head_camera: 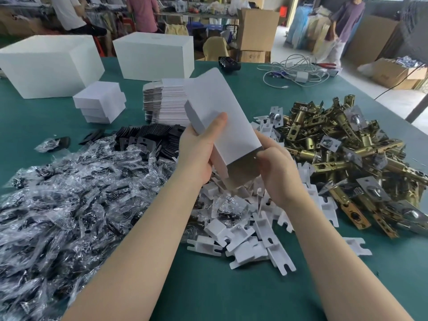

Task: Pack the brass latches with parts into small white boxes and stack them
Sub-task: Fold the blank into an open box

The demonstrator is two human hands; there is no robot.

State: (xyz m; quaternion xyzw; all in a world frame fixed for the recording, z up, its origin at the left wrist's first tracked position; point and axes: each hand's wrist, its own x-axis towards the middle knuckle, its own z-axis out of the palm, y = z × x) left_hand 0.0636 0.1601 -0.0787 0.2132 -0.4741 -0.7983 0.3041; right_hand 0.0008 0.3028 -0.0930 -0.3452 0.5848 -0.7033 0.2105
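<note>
I hold a small white box (222,117) up over the middle of the green table (231,295), its open end facing me. My left hand (199,149) grips its left side, thumb across the top face. My right hand (275,167) pinches the flap at the box's open lower right corner. A heap of brass latches (347,147) lies to the right. White card inserts (252,242) are scattered below my hands. Clear bags of black screws (69,198) cover the left. Black plates (150,140) sit behind them. Closed small boxes (99,100) are stacked at the back left.
A pile of flat unfolded white boxes (164,103) stands behind the held box. Two large white cartons (51,63) (155,56) sit at the far edge. Tangled cables (294,70) lie at the back right. People (345,24) stand beyond the table among brown cardboard boxes (257,26).
</note>
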